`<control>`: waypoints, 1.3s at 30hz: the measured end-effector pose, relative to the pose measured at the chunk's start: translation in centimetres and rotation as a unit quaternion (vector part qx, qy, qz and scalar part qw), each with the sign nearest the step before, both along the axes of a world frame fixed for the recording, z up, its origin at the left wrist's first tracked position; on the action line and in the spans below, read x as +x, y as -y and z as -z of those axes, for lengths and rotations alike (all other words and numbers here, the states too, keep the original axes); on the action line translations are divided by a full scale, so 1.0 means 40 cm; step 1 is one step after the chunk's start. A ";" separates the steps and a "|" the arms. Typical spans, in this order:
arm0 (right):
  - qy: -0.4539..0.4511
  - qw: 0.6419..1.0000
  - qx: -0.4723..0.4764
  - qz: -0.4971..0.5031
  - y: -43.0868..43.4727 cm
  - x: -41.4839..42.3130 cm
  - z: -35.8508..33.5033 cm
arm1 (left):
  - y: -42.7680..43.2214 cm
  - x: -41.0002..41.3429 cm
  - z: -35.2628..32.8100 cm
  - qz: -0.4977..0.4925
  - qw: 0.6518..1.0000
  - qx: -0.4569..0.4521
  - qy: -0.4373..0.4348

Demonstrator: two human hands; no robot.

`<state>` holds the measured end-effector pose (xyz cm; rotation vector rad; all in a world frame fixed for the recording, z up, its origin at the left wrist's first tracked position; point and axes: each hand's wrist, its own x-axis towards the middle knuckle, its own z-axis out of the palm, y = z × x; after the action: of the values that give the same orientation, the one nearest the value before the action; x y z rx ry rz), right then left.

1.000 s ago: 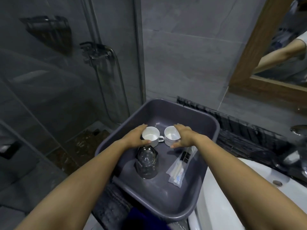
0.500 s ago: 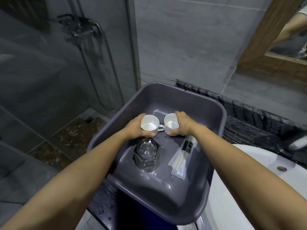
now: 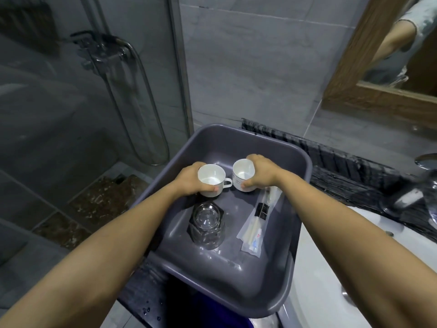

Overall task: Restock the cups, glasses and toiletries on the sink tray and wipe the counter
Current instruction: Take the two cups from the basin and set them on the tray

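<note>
A grey plastic tub [image 3: 248, 140] rests on the dark counter beside the sink. Inside it, my left hand [image 3: 189, 179] grips a white cup [image 3: 211, 177] whose handle points right. My right hand [image 3: 263, 174] is wrapped around a second white cup [image 3: 243, 172] just beside the first. Both cups are upright near the tub's far half. Nearer to me in the tub stands a clear glass [image 3: 207, 224] on a dark coaster. To its right lie wrapped toiletry packets [image 3: 256, 224].
A white sink basin [image 3: 314, 275] lies at the right with a chrome tap [image 3: 425, 162] behind it. The dark stone counter [image 3: 350, 183] runs along the tiled wall under a wood-framed mirror [image 3: 369, 67]. A glass shower screen [image 3: 118, 91] stands at the left. Something blue [image 3: 208, 311] sits below the tub.
Both hands have closed around the two white cups and the cups sit slightly higher in the tub. The view has shifted a little.
</note>
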<state>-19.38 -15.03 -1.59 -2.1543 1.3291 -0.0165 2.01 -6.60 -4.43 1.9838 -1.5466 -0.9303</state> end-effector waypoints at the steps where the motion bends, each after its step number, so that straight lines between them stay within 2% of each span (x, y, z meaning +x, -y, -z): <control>1: -0.001 1.000 -0.001 -0.001 0.002 -0.007 -0.018 | 0.003 -0.002 -0.020 0.005 1.000 -0.007 0.004; 13: 0.035 0.997 -0.069 0.029 -0.056 -0.200 -0.351 | 0.018 -0.105 -0.307 0.108 0.986 -0.102 0.072; 21: 0.015 0.989 -0.096 0.108 -0.176 -0.432 -0.490 | 0.034 -0.301 -0.419 0.175 0.975 -0.131 0.032; 28: 0.024 0.980 -0.084 0.181 -0.332 -0.641 -0.495 | 0.012 -0.534 -0.435 0.248 0.959 -0.140 0.006; 39: 0.000 0.962 -0.068 0.266 -0.571 -0.989 -0.348 | -0.128 -0.921 -0.326 0.333 0.935 -0.114 -0.038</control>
<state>-58.93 7.82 12.32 -1.8360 1.9168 -0.3294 -34.82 -1.50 8.62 1.2489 -2.2162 -0.9900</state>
